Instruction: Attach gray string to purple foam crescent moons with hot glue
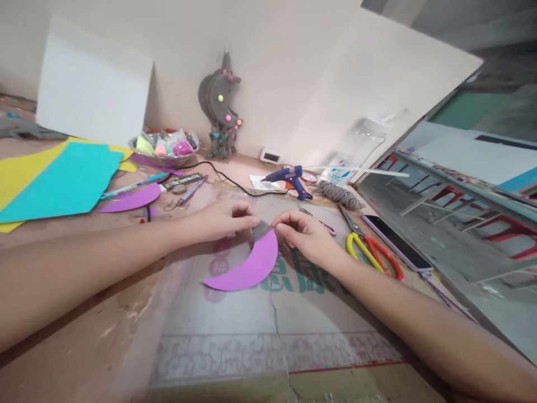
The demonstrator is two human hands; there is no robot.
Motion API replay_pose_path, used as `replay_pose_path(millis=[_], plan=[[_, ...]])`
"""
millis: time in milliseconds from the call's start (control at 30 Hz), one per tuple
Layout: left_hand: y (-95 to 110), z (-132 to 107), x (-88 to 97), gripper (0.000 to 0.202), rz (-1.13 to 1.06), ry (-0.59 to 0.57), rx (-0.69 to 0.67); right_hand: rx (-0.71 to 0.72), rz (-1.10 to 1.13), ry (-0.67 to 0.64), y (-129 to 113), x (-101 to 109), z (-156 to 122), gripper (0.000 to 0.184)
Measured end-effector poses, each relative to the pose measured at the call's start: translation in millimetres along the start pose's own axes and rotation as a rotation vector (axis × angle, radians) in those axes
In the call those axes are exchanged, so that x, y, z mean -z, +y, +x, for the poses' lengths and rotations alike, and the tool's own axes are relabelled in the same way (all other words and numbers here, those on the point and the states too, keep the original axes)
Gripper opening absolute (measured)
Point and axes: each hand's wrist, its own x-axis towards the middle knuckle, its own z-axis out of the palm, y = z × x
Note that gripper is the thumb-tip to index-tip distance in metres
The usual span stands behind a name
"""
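A purple crescent moon [251, 264], cut from foam or thick paper, is held just over the plastic-covered work surface. Grey yarn [262, 230] is wound around its upper end. My left hand [229, 219] grips that wrapped end between thumb and fingers. Beside the outer edge, my right hand [304, 234] is closed in a pinch where the yarn leaves the crescent; the strand in the fingertips is barely visible. A thin grey strand [274, 316] trails below the crescent across the plastic sheet.
Yellow-and-orange scissors [373, 254], a phone [396, 242] and a grey yarn bundle [339, 194] lie right. Behind are a blue glue gun [289, 178], its black cord, a small timer [271, 156] and a clay bowl [165, 157]. Coloured sheets [62, 182] lie left; a decorated moon [222, 103] hangs behind.
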Motion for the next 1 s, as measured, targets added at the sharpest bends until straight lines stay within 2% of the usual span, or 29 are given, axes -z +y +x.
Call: replay_pose_path(millis=[267,400,500,600,667,767,867,1000], plan=[[1.4,-2.1,0.5,0.028,0.04,-0.05,0.018,0.037,-0.118,0.036,1.9,-1.2,-0.2,0.013],[-1.5,-0.4,-0.6,0.027,0.005,-0.023,0.007,0.041,-0.097,0.055,6.1,2.4,0.9,0.022],[-4.9,2.1,-0.4,0.026,-0.021,0.028,-0.023,0.129,0.022,0.189,8.3,5.9,2.5,0.028],[-6.6,4.0,0.2,0.027,-0.061,0.057,-0.015,0.208,0.108,0.316,6.8,6.9,2.2,0.023],[-6.9,4.8,0.5,0.026,-0.083,0.067,-0.005,0.206,0.103,0.297,3.9,5.9,0.0,0.019],[-7.8,5.8,0.3,0.025,-0.106,0.079,-0.001,0.188,0.006,0.21,-0.1,3.2,-4.3,0.023],[-9.3,6.2,-0.3,0.026,-0.124,0.089,-0.003,0.185,-0.088,0.188,0.4,1.6,-6.0,0.026],[-9.6,6.0,-0.2,0.026,-0.115,0.078,0.006,0.177,-0.067,0.208,7.1,1.6,-4.4,0.007]])
